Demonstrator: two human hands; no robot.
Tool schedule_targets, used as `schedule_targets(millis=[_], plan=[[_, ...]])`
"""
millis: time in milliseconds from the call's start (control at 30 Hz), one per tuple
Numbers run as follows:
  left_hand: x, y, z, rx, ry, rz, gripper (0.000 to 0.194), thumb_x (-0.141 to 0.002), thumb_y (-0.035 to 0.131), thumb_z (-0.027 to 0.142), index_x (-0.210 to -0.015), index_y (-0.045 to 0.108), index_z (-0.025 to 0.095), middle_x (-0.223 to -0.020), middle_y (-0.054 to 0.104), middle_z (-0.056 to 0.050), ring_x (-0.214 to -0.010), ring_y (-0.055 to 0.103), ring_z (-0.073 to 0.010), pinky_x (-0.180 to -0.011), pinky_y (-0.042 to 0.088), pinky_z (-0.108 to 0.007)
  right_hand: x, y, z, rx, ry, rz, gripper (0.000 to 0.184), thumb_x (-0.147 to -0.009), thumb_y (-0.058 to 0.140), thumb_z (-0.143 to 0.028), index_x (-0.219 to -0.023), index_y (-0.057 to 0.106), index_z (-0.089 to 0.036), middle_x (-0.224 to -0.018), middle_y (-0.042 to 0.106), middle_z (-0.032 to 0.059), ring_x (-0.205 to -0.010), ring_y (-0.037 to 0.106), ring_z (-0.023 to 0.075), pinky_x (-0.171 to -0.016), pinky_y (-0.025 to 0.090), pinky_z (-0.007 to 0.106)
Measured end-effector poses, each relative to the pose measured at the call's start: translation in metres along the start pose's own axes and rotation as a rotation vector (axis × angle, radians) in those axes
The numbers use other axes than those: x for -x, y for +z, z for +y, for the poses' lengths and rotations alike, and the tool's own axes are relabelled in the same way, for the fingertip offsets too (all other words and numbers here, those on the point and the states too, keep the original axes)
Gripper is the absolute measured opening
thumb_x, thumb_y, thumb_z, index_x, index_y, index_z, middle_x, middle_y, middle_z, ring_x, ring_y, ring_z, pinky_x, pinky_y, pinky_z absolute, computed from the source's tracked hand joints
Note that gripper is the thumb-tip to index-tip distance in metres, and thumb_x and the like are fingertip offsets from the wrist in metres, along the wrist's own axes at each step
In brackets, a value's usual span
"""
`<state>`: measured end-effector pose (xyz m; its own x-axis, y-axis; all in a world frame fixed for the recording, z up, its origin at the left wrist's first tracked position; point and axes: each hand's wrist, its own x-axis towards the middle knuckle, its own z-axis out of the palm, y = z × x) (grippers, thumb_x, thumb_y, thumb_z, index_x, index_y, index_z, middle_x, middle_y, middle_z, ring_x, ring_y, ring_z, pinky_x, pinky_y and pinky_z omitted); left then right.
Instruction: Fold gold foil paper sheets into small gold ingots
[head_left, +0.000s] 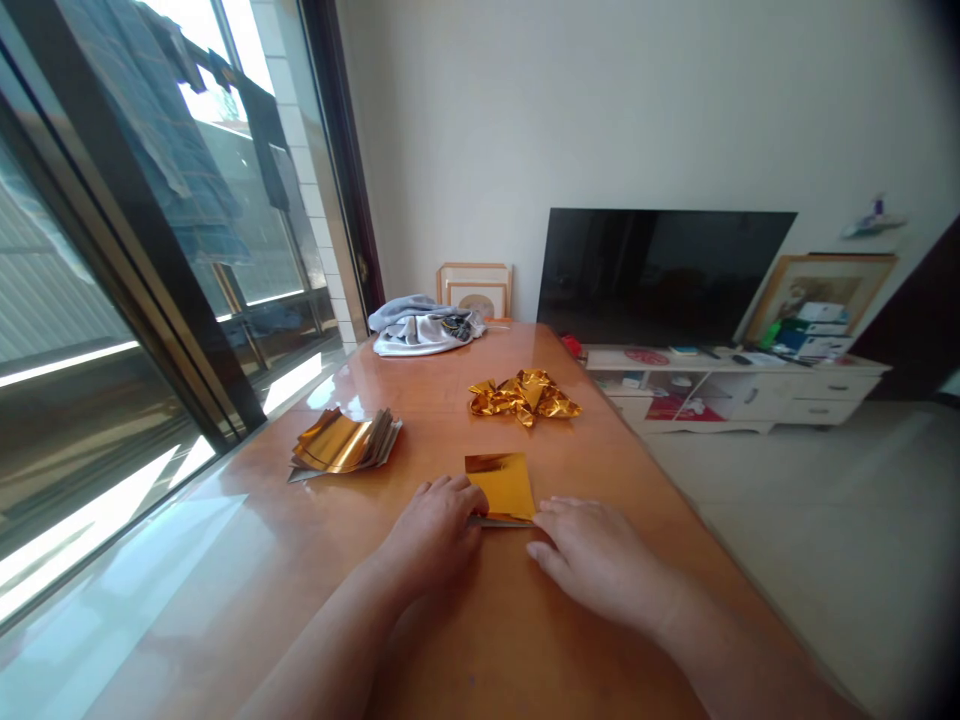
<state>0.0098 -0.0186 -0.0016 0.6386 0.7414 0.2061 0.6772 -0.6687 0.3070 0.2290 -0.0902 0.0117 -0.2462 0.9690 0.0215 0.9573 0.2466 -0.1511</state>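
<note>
A square sheet of gold foil paper [501,485] lies on the table in front of me, its near edge folded up into a narrow strip. My left hand [442,520] is closed at the sheet's lower left corner, fingers curled over the fold. At the lower right corner is my right hand [589,550], fingertips touching the paper's edge or just beside it. Its thumb stands apart from the fingers, nearer to me. A stack of gold foil sheets [337,442], slightly curled, lies to the left. Beyond the sheet sits a heap of folded gold foil pieces [525,397].
The glossy wooden table [300,590] runs away from me, its right edge dropping to the floor. Bundled grey cloth [424,328] lies at the far end. Glass sliding doors [112,300] stand on the left. A television [660,275] rests on a white cabinet [802,385] at right.
</note>
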Motion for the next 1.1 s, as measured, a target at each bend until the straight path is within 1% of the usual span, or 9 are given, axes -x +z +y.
schedule_targets(millis=[133, 267, 333, 400, 500, 600, 733, 933, 1100], plan=[[-0.002, 0.003, -0.005, 0.033, -0.036, 0.013, 0.02, -0.078, 0.052, 0.01, -0.085, 0.065, 0.022, -0.092, 0.068, -0.003, -0.084, 0.062, -0.0197, -0.075, 0.043, -0.029, -0.007, -0.002, 0.008, -0.083, 0.049, 0.051, 0.027, -0.095, 0.05, -0.036, -0.086, 0.071, -0.023, -0.089, 0.075, 0.0063, -0.081, 0.069, 0.0233, -0.069, 0.042, 0.032], [-0.003, 0.005, -0.009, 0.12, -0.12, 0.109, 0.019, -0.081, 0.051, 0.011, -0.087, 0.065, 0.022, -0.091, 0.068, -0.003, -0.083, 0.062, -0.0186, -0.072, 0.043, -0.027, -0.014, -0.002, 0.017, -0.243, 0.069, 0.264, 0.018, -0.094, 0.05, -0.031, -0.092, 0.066, -0.024, -0.094, 0.071, 0.0032, -0.083, 0.065, 0.0186, -0.069, 0.039, 0.028], [-0.005, 0.006, -0.011, 0.188, -0.169, 0.182, 0.017, -0.083, 0.051, 0.012, -0.085, 0.065, 0.021, -0.088, 0.068, -0.002, -0.082, 0.062, -0.018, -0.072, 0.043, -0.027, -0.017, -0.001, 0.02, -0.312, 0.116, 0.369, 0.017, -0.094, 0.05, -0.031, -0.087, 0.063, -0.023, -0.087, 0.069, 0.0017, -0.078, 0.062, 0.0169, -0.067, 0.038, 0.027], [-0.007, 0.006, -0.012, 0.252, -0.216, 0.237, 0.015, -0.084, 0.051, 0.013, -0.083, 0.064, 0.02, -0.084, 0.068, -0.002, -0.08, 0.062, -0.0174, -0.071, 0.043, -0.027, -0.019, 0.002, 0.021, -0.379, 0.161, 0.406, 0.023, -0.094, 0.05, -0.033, -0.076, 0.058, -0.022, -0.073, 0.064, -0.0003, -0.069, 0.057, 0.0155, -0.062, 0.036, 0.027], [-0.009, 0.007, -0.01, 0.319, -0.234, 0.294, 0.014, -0.087, 0.052, 0.016, -0.085, 0.065, 0.02, -0.084, 0.068, -0.001, -0.08, 0.063, -0.0172, -0.071, 0.044, -0.026, -0.023, 0.01, 0.018, -0.568, 0.164, 0.33, 0.034, -0.095, 0.052, -0.044, -0.07, 0.055, -0.021, -0.065, 0.059, -0.0016, -0.062, 0.053, 0.0143, -0.057, 0.035, 0.026], [-0.01, 0.009, -0.006, 0.327, -0.168, 0.341, 0.015, -0.089, 0.053, 0.016, -0.089, 0.067, 0.02, -0.087, 0.067, -0.002, -0.082, 0.063, -0.017, -0.074, 0.045, -0.026, -0.027, 0.019, 0.011, -0.883, 0.159, 0.154, 0.044, -0.092, 0.054, -0.06, -0.08, 0.062, -0.019, -0.073, 0.064, 0.0007, -0.068, 0.058, 0.015, -0.06, 0.041, 0.025], [-0.008, 0.012, 0.003, 0.321, -0.03, 0.322, 0.02, -0.092, 0.052, 0.016, -0.095, 0.071, 0.022, -0.09, 0.064, -0.003, -0.083, 0.062, -0.0158, -0.074, 0.046, -0.025, -0.032, 0.025, 0.004, -1.259, 0.271, -0.021, 0.055, -0.087, 0.056, -0.07, -0.093, 0.064, -0.016, -0.087, 0.068, 0.0054, -0.076, 0.065, 0.0167, -0.067, 0.051, 0.027], [-0.008, 0.009, 0.015, 0.332, 0.131, 0.25, 0.028, -0.097, 0.048, 0.021, -0.111, 0.072, 0.025, -0.1, 0.065, -0.006, -0.089, 0.064, -0.0167, -0.078, 0.049, -0.025, -0.035, 0.024, 0.006, -1.434, 0.375, 0.027, 0.049, -0.089, 0.06, -0.063, -0.096, 0.065, -0.015, -0.089, 0.07, 0.0079, -0.074, 0.069, 0.016, -0.067, 0.054, 0.027], [-0.007, 0.004, 0.022, 0.324, 0.146, 0.169, 0.03, -0.1, 0.045, 0.025, -0.112, 0.073, 0.026, -0.107, 0.066, -0.008, -0.097, 0.064, -0.0195, -0.082, 0.051, -0.027, -0.037, 0.025, 0.008, -1.464, 0.38, 0.085, 0.034, -0.088, 0.065, -0.049, -0.091, 0.065, -0.016, -0.084, 0.07, 0.006, -0.072, 0.067, 0.0141, -0.066, 0.052, 0.025]])
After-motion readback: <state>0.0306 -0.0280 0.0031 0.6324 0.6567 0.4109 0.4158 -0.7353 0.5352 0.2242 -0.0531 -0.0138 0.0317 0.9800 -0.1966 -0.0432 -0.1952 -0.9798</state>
